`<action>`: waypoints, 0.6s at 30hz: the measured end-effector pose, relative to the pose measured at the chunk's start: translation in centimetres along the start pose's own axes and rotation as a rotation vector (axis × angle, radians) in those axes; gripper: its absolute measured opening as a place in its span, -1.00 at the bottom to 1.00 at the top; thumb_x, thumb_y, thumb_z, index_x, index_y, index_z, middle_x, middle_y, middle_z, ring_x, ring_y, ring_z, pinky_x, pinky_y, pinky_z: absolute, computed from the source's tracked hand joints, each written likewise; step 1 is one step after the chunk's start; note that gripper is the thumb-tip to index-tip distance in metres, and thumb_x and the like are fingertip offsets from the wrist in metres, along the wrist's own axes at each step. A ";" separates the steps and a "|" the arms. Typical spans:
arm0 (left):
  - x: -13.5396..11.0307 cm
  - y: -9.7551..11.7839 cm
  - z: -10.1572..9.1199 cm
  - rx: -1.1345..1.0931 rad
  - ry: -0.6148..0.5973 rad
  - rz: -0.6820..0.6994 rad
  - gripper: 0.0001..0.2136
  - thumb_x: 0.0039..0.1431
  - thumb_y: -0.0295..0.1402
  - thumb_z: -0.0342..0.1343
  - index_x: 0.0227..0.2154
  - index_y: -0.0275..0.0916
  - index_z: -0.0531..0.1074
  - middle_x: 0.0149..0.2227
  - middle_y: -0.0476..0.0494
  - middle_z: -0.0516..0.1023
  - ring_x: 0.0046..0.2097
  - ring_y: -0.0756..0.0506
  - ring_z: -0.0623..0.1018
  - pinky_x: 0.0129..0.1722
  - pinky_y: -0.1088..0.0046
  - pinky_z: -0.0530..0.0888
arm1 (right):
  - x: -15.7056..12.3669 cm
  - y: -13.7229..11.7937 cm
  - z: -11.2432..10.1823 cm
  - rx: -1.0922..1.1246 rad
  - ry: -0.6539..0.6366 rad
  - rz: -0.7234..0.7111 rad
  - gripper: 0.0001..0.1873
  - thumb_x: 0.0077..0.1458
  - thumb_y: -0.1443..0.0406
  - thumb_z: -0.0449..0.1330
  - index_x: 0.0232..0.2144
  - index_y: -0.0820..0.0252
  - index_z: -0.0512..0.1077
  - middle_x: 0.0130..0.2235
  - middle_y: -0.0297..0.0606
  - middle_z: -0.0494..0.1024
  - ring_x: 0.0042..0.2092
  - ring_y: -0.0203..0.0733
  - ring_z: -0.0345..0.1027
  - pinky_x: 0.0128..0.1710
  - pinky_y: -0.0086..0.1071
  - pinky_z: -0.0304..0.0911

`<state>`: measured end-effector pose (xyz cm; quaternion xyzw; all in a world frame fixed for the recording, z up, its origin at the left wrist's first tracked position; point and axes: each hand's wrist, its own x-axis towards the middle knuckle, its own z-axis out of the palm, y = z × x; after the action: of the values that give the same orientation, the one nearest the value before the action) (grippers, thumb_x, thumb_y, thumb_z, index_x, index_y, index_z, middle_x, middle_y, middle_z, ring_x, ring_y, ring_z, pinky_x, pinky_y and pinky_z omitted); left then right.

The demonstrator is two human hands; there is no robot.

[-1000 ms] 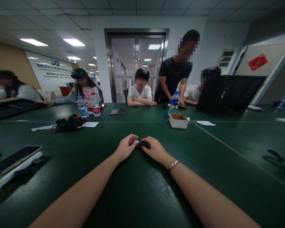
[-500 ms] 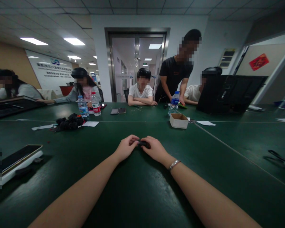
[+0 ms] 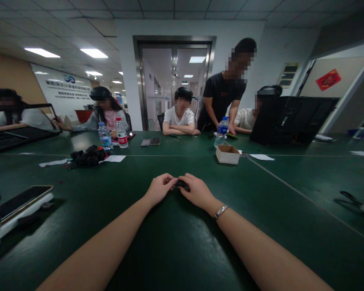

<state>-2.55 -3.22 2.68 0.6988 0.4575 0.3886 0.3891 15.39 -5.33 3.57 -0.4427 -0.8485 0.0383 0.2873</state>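
One small black object (image 3: 182, 184) sat pinched between my left hand (image 3: 160, 188) and right hand (image 3: 197, 190); I judged the handling unfinished.

A white wall sign (image 3: 60, 85) bears a blue wave logo and Chinese characters — the main line partly blurred, though 大数据科技有限公司 seems legible. The red diamond (image 3: 328, 79) shows what looks like 福. Print on the bottle labels (image 3: 123, 135), glass door (image 3: 159, 91) and black T-shirt (image 3: 226, 87) — too small to read.
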 end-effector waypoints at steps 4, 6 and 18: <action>0.1 -0.5 0.1 -0.031 -0.020 0.049 -0.73 0.05 -0.17 0.10 -0.30 -0.26 0.44 -0.34 -0.09 0.53 -0.29 -0.05 0.51 -0.22 0.41 0.43 | 0.0 0.2 0.1 0.005 0.011 0.001 -0.74 0.09 0.34 0.11 -0.13 0.16 0.39 -0.26 -0.26 0.40 -0.29 -0.29 0.30 -0.28 -0.42 0.20; 0.3 -0.9 0.1 -0.033 -0.008 0.069 -0.74 0.06 -0.18 0.09 -0.28 -0.26 0.44 -0.32 -0.10 0.53 -0.28 -0.05 0.51 -0.20 0.40 0.43 | 0.0 0.3 0.1 0.010 0.016 0.007 -0.73 0.09 0.34 0.11 -0.12 0.16 0.39 -0.26 -0.26 0.40 -0.29 -0.29 0.30 -0.29 -0.42 0.20; 0.6 -1.1 0.0 -0.064 -0.004 0.101 -0.74 0.02 -0.24 0.15 -0.25 -0.26 0.47 -0.29 -0.11 0.56 -0.26 -0.06 0.52 -0.19 0.39 0.44 | 0.0 0.3 -0.1 0.024 0.015 0.029 -0.76 0.08 0.31 0.12 -0.16 0.17 0.41 -0.27 -0.27 0.42 -0.32 -0.30 0.30 -0.33 -0.43 0.20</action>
<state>-2.77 -2.37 1.81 0.7090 0.4080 0.4207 0.3922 15.64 -5.21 3.57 -0.4518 -0.8392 0.0493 0.2986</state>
